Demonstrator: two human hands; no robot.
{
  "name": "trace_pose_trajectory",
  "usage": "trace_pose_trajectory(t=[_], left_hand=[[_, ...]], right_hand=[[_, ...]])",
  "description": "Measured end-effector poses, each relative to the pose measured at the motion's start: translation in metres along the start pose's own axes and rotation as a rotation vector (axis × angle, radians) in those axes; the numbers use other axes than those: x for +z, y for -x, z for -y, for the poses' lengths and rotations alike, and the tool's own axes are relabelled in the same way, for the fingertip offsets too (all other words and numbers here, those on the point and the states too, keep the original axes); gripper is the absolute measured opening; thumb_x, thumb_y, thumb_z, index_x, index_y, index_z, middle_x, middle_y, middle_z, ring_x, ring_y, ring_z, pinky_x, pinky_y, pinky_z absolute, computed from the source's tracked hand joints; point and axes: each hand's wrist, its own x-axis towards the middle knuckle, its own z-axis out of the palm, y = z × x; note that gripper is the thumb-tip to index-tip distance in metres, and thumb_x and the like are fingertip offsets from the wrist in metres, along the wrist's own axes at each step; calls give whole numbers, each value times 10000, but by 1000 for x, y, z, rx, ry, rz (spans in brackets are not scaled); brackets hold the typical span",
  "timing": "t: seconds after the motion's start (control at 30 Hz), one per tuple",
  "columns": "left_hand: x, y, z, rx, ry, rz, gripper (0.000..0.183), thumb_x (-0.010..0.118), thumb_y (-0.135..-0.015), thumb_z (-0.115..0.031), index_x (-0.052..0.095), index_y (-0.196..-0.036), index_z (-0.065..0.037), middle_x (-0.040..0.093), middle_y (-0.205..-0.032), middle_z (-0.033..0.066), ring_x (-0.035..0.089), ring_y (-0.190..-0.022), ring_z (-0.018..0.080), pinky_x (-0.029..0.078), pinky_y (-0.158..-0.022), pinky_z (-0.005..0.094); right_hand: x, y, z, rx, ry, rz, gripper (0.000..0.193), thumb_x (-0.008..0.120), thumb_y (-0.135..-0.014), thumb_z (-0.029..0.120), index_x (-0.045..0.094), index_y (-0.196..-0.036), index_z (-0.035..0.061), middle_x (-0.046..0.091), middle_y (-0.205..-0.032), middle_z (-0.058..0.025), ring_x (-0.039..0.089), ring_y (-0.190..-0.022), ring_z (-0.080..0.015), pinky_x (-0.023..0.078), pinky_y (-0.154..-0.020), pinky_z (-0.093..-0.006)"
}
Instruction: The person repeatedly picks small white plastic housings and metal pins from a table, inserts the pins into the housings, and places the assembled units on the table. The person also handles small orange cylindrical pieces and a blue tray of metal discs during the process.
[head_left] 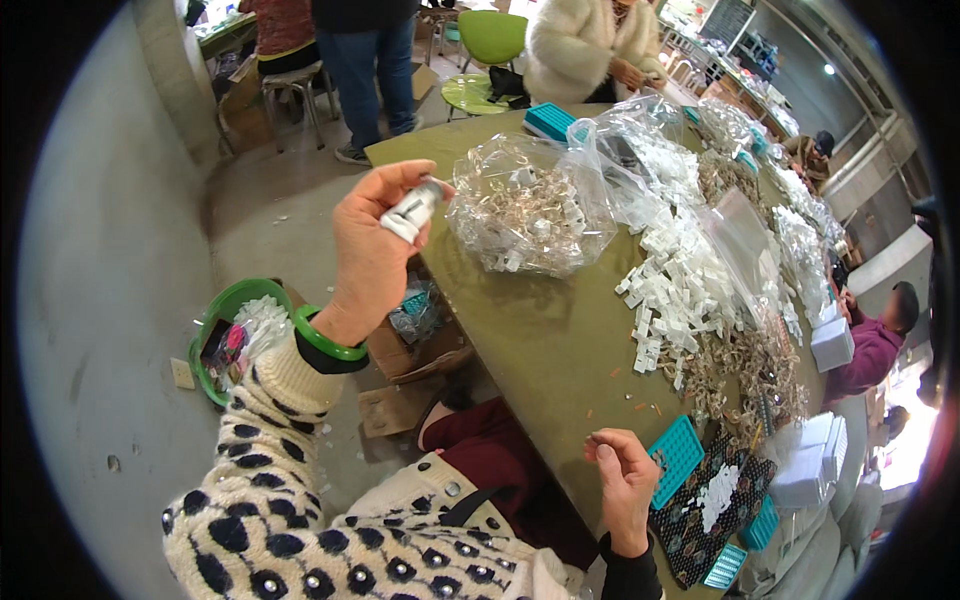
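Your left hand (pixel 372 250): raised, pinching small white plastic part (pixel 412 211) at fingertips (above bangle (pixel 325 340)). Your right hand (pixel 622 480): loosely curled, empty, on olive table (pixel 540 330).

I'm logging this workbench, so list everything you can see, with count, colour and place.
table: one, olive green, centre.
clear bags of small parts: several, transparent, far end of table.
loose white plastic pieces: a heap, right of centre.
teal trays: several, near right edge and far end.
dark patterned tray: one, lower right.
green basin: one, on floor, left.
cardboard box: one, brown, floor beside table.
left hand: raised, pinching a small white part.
right hand: fingers curled at table edge.
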Motion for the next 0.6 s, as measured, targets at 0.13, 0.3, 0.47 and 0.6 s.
trace_pose_trajectory(t=[0.13,0.3,0.47,0.6], left_hand=[[13,-31,5,76,-113,95,293,512,-890,82,615,-1150,-5,694,-972,147,460,-586,40,348,-497,170],[66,-83,27,172,-369,340,278,545,-894,62,624,-1151,-7,706,-982,93,524,-658,18,345,-519,151],[126,-129,69,300,-610,575,252,622,-860,30,650,-1110,10,711,-908,54,601,-773,66,469,-642,229],[159,-154,108,383,-896,686,230,646,-830,14,684,-1051,-38,701,-864,80,632,-768,126,494,-700,271]], right_hand=[[4,-8,-2,-2,39,34,132,563,-957,39,634,-1008,-60,646,-963,-83,639,-864,-151,512,-801,-270],[4,-10,-10,21,34,68,140,568,-956,44,639,-1012,-63,656,-954,-88,654,-857,-155,518,-783,-269],[-4,-5,-18,45,46,36,108,595,-911,21,652,-970,-49,670,-888,-115,671,-762,-169,512,-684,-259],[-14,-2,-22,61,60,30,110,593,-897,8,655,-973,-44,672,-873,-115,666,-760,-175,514,-687,-263]])
